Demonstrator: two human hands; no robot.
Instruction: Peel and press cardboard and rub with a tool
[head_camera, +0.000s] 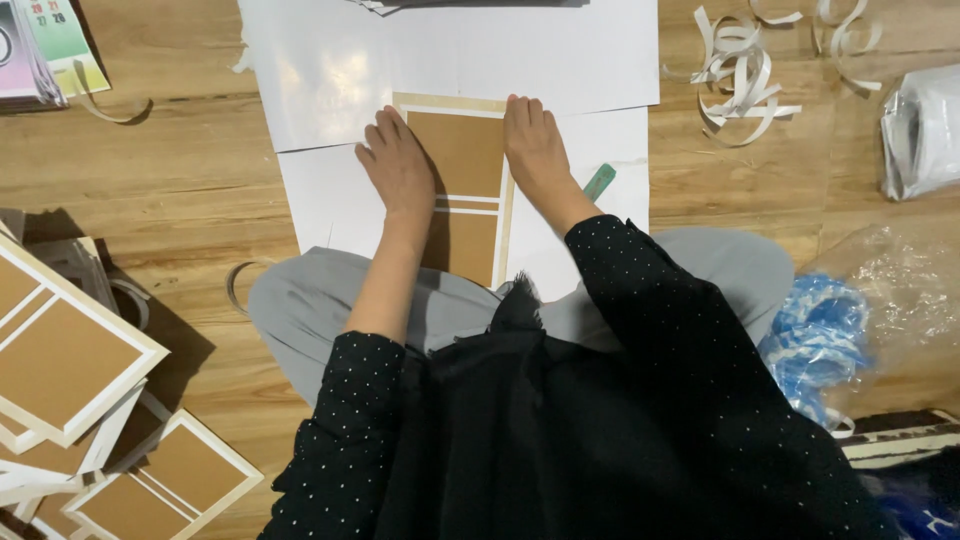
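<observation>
Far left there's a stack of finished brown cards (70, 350) with white borders on the wooden floor (180, 170). In the middle, the left hand (398, 168) lies flat, fingers spread, pressing the left edge of a brown card (462, 150) that sits on white paper sheets (330, 70). The right hand (535, 150) is also flat, gripping nothing, on its right edge. Uneven pressure could probably skew the card or wrinkle the border. Loose white strips (740, 75) lie far right.
</observation>
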